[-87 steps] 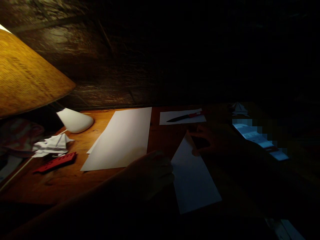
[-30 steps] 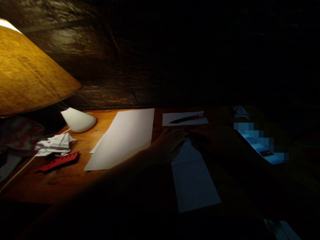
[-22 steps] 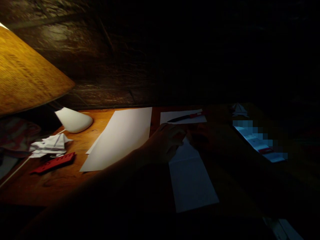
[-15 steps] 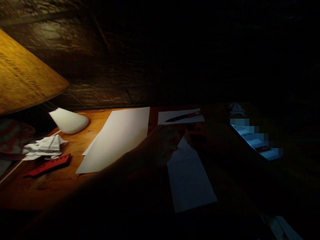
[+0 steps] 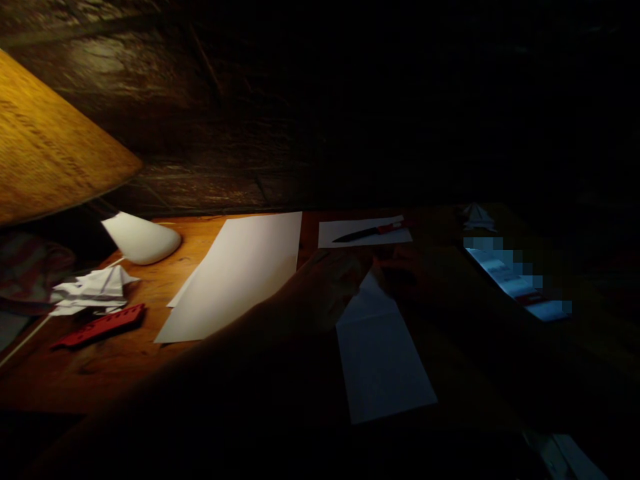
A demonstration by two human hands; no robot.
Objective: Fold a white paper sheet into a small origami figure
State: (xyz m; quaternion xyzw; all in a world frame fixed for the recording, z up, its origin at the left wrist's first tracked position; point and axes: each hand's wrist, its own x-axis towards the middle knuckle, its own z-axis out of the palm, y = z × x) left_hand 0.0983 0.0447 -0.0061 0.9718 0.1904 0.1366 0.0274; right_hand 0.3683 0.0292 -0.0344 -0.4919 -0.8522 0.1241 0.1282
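A partly folded sheet of paper [image 5: 385, 360] lies on the table in front of me, its far end narrowed to a point and a crease across it below. My left hand [image 5: 333, 287] is at the upper left edge of that point, fingers bent and closed on the paper. In deep shadow on the other side, my right hand [image 5: 405, 270] has its fingers curled at the paper's tip. The exact finger contact is hard to make out. Just beyond both hands, a knife [image 5: 365, 233] with a dark blade and red-black handle rests on a smaller white paper [image 5: 327, 230].
Larger white sheets [image 5: 245, 267] lie left of my hands on the wooden table [image 5: 115, 373]. Farther left are a red slotted object [image 5: 103, 327], a folded paper shape [image 5: 93, 291] and a lamp [image 5: 55, 147]. A lit phone [image 5: 515, 280] and another folded paper [image 5: 477, 217] are at right.
The view has shifted slightly. My right hand's fingers show a little more at the paper's tip; the paper and my left hand stay nearly in place.
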